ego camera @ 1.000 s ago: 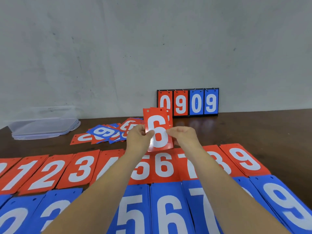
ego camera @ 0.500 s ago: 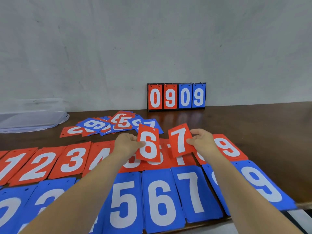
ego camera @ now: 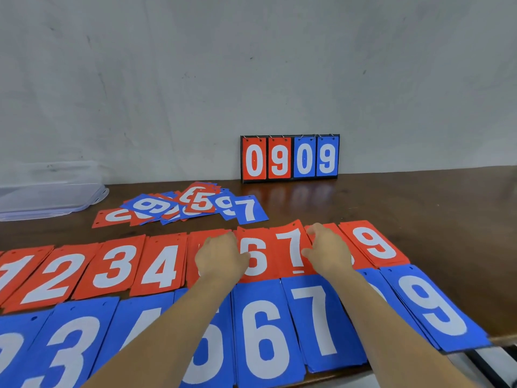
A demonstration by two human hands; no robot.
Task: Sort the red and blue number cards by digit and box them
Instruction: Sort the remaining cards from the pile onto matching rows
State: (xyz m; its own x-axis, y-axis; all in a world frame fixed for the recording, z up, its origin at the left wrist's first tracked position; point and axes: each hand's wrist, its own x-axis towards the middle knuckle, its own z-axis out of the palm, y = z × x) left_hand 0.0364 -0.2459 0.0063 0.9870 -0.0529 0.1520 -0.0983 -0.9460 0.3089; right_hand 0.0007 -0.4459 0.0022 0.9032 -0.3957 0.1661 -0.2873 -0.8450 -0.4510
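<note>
Left hand holds red 6, right hand red 7.

— Where are we looking from?
— We have one head view, close above the table's near edge, facing forward and down toward the far wall; its edges seem bowed.

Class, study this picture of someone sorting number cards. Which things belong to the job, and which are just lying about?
Belongs to the job: left hand holding the red 6 card; right hand holding the red 7 card; sorted red row; sorted blue row; unsorted heap; clear plastic container.
Just lying about: standing scoreboard showing 0909.
</note>
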